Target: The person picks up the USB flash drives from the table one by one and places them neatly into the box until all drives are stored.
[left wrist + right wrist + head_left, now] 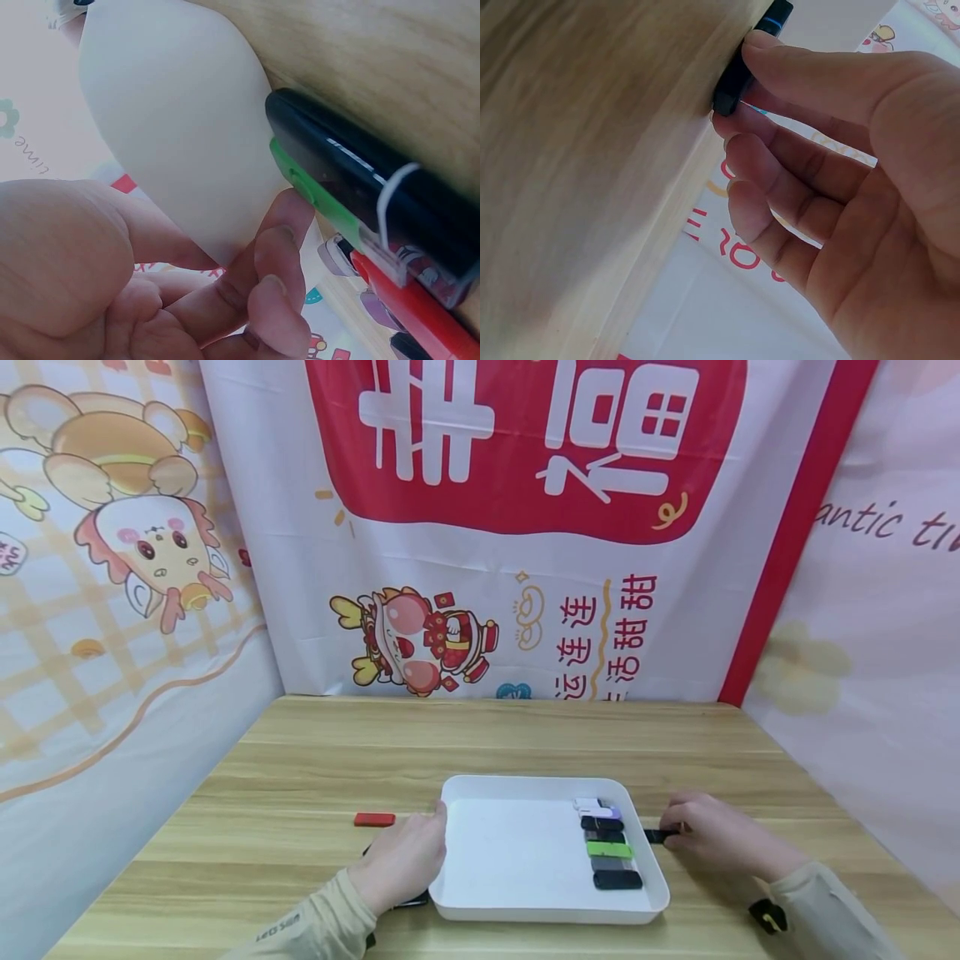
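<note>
A white tray [510,852] lies on the wooden table. My left hand [405,858] grips its left wall, and the left wrist view shows the thumb and fingers on either side of that white wall [180,112]. To the right of the tray, my right hand [723,835] pinches a slim black USB stick [737,79] between thumb and fingertip, low at the tabletop. Inside the tray, along its right side, several USB sticks lie in a column, among them a green one [609,849], a black one [618,880] and a white one [587,803].
Left of the tray lies a red USB stick [374,819]. Close by the left hand are a black stick [352,157] and a green stick [315,187], mostly hidden in the head view. Printed cloth [525,552] hangs behind the table and on both sides.
</note>
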The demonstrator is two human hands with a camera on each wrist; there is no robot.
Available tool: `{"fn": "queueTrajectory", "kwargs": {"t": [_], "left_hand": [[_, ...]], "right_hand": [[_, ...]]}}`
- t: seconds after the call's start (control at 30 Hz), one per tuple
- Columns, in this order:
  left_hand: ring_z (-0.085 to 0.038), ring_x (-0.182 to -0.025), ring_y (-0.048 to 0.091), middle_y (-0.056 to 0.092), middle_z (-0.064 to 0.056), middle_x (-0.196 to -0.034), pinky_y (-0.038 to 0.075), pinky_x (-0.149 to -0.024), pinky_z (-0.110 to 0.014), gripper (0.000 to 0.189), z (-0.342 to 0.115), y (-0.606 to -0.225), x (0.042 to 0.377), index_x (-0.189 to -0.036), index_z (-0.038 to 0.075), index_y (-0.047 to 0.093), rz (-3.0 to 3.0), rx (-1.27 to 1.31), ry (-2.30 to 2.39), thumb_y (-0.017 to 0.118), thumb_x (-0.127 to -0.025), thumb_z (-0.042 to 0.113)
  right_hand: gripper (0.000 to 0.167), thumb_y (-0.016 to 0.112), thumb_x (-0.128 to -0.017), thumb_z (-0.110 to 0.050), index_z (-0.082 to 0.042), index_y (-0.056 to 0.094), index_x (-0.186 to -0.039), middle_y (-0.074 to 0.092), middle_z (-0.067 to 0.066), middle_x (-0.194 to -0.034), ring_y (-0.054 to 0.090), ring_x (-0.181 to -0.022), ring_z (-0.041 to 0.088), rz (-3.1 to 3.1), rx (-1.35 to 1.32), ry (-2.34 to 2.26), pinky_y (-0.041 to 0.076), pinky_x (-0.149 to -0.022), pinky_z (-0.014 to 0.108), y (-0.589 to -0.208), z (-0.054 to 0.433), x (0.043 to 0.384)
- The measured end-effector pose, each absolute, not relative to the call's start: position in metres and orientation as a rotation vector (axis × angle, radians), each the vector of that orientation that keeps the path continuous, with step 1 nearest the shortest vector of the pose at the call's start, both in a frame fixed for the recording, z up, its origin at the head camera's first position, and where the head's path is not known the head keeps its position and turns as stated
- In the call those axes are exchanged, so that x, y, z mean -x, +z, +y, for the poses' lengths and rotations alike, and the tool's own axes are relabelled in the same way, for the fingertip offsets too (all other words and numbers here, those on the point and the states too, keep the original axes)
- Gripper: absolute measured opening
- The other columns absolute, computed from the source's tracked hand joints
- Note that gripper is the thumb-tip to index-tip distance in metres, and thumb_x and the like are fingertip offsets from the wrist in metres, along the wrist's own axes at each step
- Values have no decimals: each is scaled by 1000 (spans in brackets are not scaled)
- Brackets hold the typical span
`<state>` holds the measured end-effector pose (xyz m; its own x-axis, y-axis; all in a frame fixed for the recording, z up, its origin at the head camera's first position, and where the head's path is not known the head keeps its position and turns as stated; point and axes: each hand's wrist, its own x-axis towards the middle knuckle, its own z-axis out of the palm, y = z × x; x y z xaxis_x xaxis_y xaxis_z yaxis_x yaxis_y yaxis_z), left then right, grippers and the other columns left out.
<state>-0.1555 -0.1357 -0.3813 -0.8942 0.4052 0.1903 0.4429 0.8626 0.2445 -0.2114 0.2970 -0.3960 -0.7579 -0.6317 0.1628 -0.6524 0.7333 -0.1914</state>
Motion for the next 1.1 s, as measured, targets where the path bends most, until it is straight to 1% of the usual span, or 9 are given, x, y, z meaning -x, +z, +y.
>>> {"fn": "queueTrajectory", "kwargs": {"t": [0.17, 0.43, 0.73, 1.1], "left_hand": [[-10, -45, 39, 45, -2, -60, 31, -34, -25, 44, -135, -381, 156, -131, -17, 48, -2900, 669, -429, 52, -91, 0], [-10, -45, 40, 45, -1, -60, 32, -35, -26, 45, -136, -382, 156, -132, -17, 47, -2905, 670, -422, 53, -91, 1], [-13, -51, 46, 55, -9, -68, 36, -36, -29, 45, -134, -381, 155, -132, -16, 48, -2908, 647, -415, 53, -90, 1], [-14, -53, 47, 59, -12, -72, 36, -37, -30, 45, -134, -380, 154, -131, -17, 48, -2904, 641, -411, 53, -90, 1]], "right_hand": [[18, 78, -80, -4, -20, 72, -84, 54, -14, -81, 52, -71, 4, -2844, -1045, 347, 48, -61, 31, -397, 297, 211], [19, 77, -80, -4, -21, 69, -82, 53, -14, -81, 51, -70, 3, -2830, -1044, 309, 48, -60, 31, -398, 297, 210], [19, 77, -82, -5, -21, 67, -81, 52, -14, -80, 49, -69, 4, -2866, -1021, 301, 47, -60, 31, -397, 296, 209], [20, 76, -83, -4, -21, 66, -81, 51, -13, -80, 48, -69, 3, -2850, -1046, 302, 45, -59, 30, -398, 297, 210]]}}
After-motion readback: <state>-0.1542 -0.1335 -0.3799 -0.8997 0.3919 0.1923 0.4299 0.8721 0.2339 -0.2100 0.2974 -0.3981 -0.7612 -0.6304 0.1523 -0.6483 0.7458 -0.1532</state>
